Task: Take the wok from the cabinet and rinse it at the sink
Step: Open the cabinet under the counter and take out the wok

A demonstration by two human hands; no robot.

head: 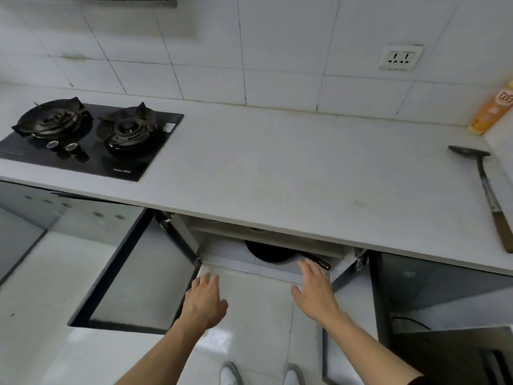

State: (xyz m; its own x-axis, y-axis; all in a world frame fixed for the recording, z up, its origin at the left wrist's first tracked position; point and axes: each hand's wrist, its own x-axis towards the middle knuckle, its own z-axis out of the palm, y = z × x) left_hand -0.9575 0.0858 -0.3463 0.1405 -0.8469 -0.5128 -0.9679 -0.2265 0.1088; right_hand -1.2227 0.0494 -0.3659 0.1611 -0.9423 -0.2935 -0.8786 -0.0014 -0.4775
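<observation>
Far to the left of your fingers and above them, the black gas hob (91, 137) sits in the worktop (277, 168). Below it, the left cabinet door (130, 273) stands swung open, just left of your left hand (205, 301). That hand reaches toward the cabinet (222, 245) with its fingers (206, 282) straight and close together, holding nothing. Just ahead, between your two hands and slightly beyond them, the wok (270, 252) lies on the cabinet floor. Your right hand (315, 293) is stretched out flat, fingers (312, 269) loosely spread, their tips right by the wok's handle (319, 261); whether they touch it you cannot tell. Well to the right and above, a spatula (488, 195) lies on the worktop, an orange bottle (491, 109) beyond it.
</observation>
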